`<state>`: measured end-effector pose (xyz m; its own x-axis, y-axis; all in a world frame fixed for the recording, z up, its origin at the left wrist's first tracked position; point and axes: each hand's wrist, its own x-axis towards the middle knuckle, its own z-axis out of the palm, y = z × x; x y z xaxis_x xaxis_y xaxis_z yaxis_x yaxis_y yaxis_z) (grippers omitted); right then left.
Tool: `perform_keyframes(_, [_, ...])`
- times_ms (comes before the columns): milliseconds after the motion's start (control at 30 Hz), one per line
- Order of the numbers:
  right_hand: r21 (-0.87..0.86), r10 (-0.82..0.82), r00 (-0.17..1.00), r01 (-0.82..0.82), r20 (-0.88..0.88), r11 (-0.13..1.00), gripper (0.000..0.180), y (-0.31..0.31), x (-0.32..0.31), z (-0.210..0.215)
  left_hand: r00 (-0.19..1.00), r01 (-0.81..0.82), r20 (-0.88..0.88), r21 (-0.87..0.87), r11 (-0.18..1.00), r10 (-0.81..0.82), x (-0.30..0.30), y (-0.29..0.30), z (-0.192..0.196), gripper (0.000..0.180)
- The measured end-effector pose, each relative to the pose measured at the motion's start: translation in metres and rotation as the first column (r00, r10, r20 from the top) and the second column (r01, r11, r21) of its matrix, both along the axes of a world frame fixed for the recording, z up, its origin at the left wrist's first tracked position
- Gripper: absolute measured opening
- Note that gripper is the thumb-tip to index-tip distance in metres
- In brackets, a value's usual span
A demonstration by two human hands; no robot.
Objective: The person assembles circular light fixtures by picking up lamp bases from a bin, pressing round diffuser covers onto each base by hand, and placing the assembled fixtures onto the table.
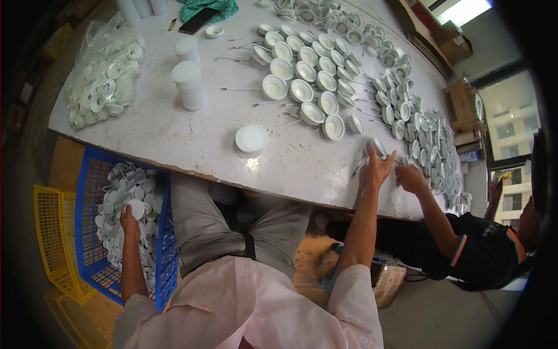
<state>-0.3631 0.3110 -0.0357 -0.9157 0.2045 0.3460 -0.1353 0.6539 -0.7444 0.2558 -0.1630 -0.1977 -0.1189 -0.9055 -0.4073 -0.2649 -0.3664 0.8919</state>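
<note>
My left hand reaches down at the left over a blue plastic basket. Its fingers grip a round white downlight by the edge, above a heap of similar white discs with wires. On the table's right side, my right hand stretches forward, with its fingers around a white cup-shaped downlight that is partly hidden. Several rows of cup-shaped downlights with trailing wires lie just beyond it. A short stack of white discs sits near the table's front edge.
A co-worker's hand is close beside my right one. More downlights crowd the table's right side. At the left are a clear bag of white rings, white disc stacks, a phone and a yellow crate.
</note>
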Motion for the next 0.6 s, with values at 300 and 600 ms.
perform_keyframes(300, [-0.076, 0.083, 0.996, -0.082, 0.015, 0.994, 0.088, -0.021, 0.030, 0.024, 0.945, -0.229, 0.254, 0.072, 0.971, 0.205, 0.159, -0.029, -0.054, 0.044])
perform_keyframes(600, [-0.291, 0.330, 0.933, -0.358, -0.140, 0.887, 0.088, -0.072, 0.114, 0.042, 0.913, 0.337, 0.323, -0.257, 0.906, -0.248, 0.185, -0.076, -0.102, 0.042])
